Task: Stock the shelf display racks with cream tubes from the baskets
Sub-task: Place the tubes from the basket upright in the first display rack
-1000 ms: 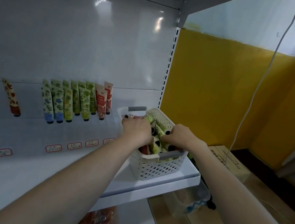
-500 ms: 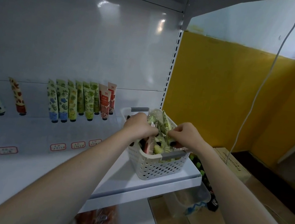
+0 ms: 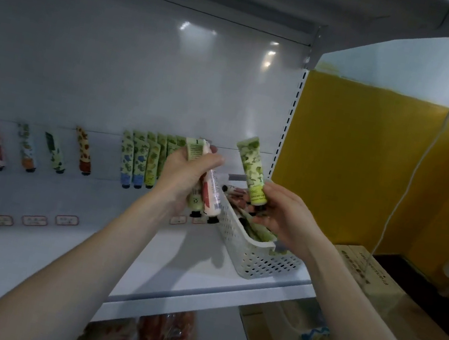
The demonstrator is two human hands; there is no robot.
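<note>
A white perforated basket (image 3: pixel 261 261) with several cream tubes inside stands at the right end of the white shelf (image 3: pixel 169 274). My left hand (image 3: pixel 186 178) grips two tubes (image 3: pixel 211 188), one green and one white with red, above the basket's left side. My right hand (image 3: pixel 281 213) holds a green leaf-patterned tube (image 3: pixel 251 171) upright over the basket. A row of green and blue tubes (image 3: pixel 144 158) leans in the display rack against the back panel. Further left stand several spaced single tubes (image 3: pixel 52 151).
Price labels (image 3: pixel 13 219) line the shelf in front of the tubes. A cardboard box (image 3: pixel 364 272) sits on the floor to the right, beside the yellow wall. Packaged goods (image 3: pixel 157 338) lie on the shelf below. A white cord (image 3: pixel 414 173) hangs down the wall.
Both hands have come up out of the basket holding tubes. The left now carries two tubes, the right one green tube. The camera has moved closer to the shelf.
</note>
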